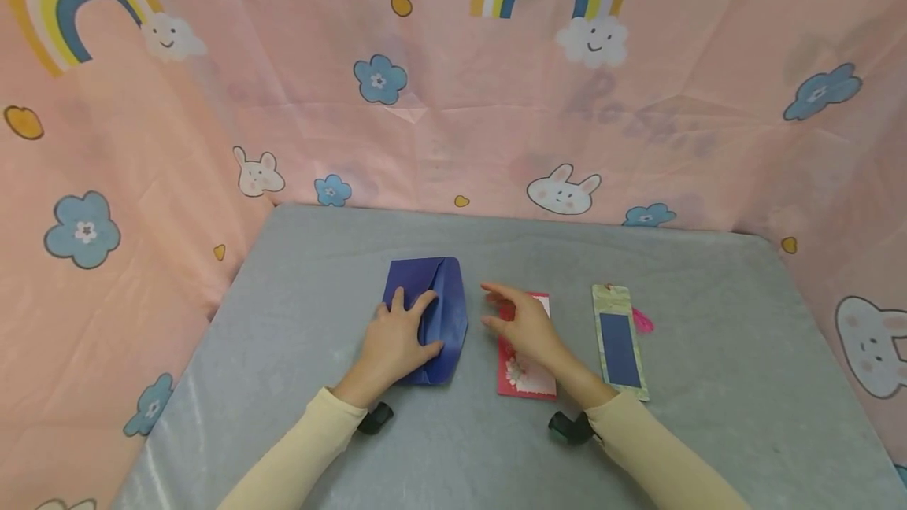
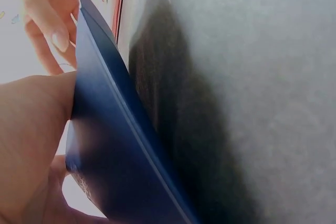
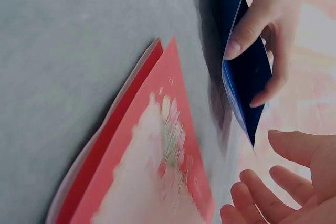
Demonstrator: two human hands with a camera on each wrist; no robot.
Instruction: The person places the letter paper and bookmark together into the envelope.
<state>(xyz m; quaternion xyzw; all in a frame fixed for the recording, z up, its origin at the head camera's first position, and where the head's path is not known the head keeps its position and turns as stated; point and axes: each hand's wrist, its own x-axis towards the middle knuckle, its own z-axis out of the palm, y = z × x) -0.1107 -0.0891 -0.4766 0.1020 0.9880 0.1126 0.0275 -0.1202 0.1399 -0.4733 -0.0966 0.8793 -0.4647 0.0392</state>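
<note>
A dark blue envelope (image 1: 451, 301) lies left of the middle of the grey table, its pointed flap opened out to the right. My left hand (image 1: 393, 343) rests on it with spread fingers, the thumb reaching to the flap side. In the right wrist view, that thumb and a fingertip touch the envelope (image 3: 247, 77) near its opening. A red folded card (image 1: 531, 386) with a pale floral panel lies right of the envelope. Over the card hovers my right hand (image 1: 530, 329), holding nothing, its loosely bent fingers pointing toward the envelope. Part of the card is hidden beneath it.
To the right of the card lies a pale green bookmark-like strip (image 1: 602, 301) with a dark blue panel and a pink tassel (image 1: 642, 321). A pink patterned cloth (image 1: 453, 140) hangs behind the grey table (image 1: 723, 352). Dark wrist cameras sit under both wrists.
</note>
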